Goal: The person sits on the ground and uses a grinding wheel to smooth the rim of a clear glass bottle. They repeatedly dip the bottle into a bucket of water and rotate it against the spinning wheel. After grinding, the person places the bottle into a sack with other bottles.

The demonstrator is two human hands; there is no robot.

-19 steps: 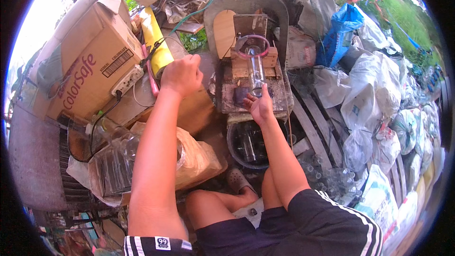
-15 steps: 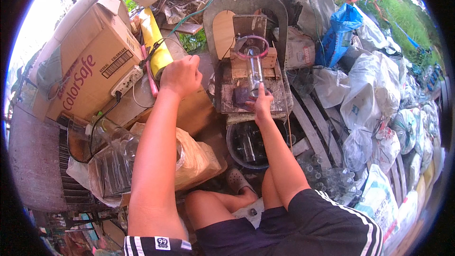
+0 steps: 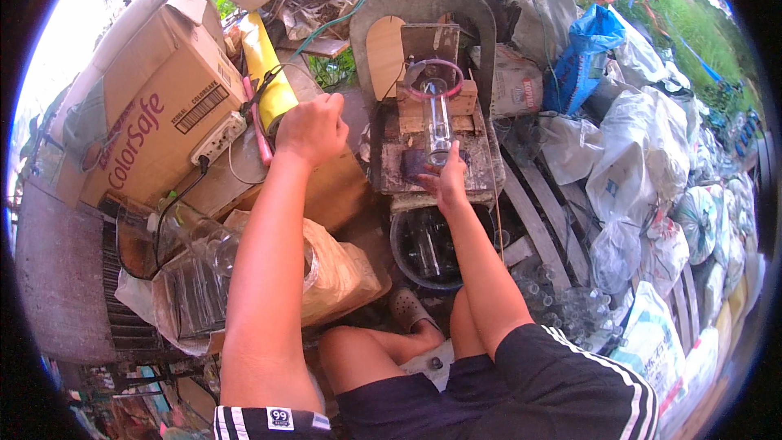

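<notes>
My left hand (image 3: pixel 314 130) is closed in a fist beside the yellow roll (image 3: pixel 273 65); what it holds, if anything, is hidden. My right hand (image 3: pixel 446 175) has its thumb and fingers at the bottom of a clear glass bottle (image 3: pixel 437 126), holding it at a tilt. The bottle's far end is inside a pink-purple ring (image 3: pixel 458 73) mounted over a stained wooden jig (image 3: pixel 470 100), which rests on a grey plastic chair (image 3: pixel 366 16). A dark tub (image 3: pixel 397 253) with bottles in it sits below the chair's seat.
At left are a cardboard box (image 3: pixel 155 98), a power strip (image 3: pixel 220 140), a pink-handled tool (image 3: pixel 261 147) and a paper-covered bundle (image 3: pixel 342 285) with glassware. At right are a blue sack (image 3: pixel 582 49), white plastic bags (image 3: pixel 631 155), wooden slats (image 3: pixel 538 220) and several small bottles (image 3: pixel 570 301).
My right hand has closed in on the bottle's bottom, its fingers less spread than at first. My left hand has stayed in the same place.
</notes>
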